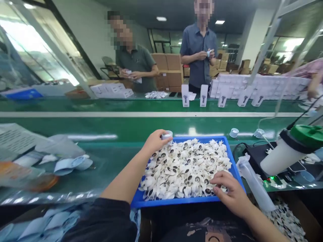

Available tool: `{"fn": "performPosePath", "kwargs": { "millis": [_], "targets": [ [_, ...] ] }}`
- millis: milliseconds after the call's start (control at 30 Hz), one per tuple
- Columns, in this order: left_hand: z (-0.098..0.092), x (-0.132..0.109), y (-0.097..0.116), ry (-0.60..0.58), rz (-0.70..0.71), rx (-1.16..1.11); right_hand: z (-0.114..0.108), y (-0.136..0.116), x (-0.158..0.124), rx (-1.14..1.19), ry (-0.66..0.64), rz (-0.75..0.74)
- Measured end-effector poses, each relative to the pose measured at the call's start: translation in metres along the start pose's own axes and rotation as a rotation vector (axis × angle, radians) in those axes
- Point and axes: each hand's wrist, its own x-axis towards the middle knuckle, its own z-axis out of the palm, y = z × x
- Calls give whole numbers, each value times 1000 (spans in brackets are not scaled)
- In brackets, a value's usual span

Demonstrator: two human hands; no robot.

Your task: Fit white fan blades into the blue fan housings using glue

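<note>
A blue tray (230,153) in front of me is heaped with several small white parts (186,168) that have dark round centres. My left hand (153,143) is at the tray's far left corner, fingers pinched on a small pale cap (167,135). Down at the tray's near right side, my right hand (230,193) rests on the pile, its fingers curled among the white parts; whether it grips one is hidden.
A green conveyor belt (151,121) runs across beyond the tray. Two loose caps (234,132) lie on it. White boxes (203,95) stand at its far edge, where two people handle parts. A white and green tool (290,151) sits at right, plastic bags (60,161) at left.
</note>
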Motion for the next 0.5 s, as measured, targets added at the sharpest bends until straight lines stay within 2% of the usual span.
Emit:
{"fn": "performPosePath", "kwargs": {
  "millis": [133, 300, 400, 500],
  "targets": [
    [17, 51, 7, -57, -81, 131, 4, -3, -4, 24, 35, -3],
    [27, 78, 15, -254, -127, 249, -1, -4, -11, -2, 75, 58],
    [13, 78, 19, -328, -126, 275, -8, -2, -15, -22, 126, 59],
    [-20, 54, 8, -358, -57, 252, -20, 1, -16, -68, 201, 27]
  ]
}}
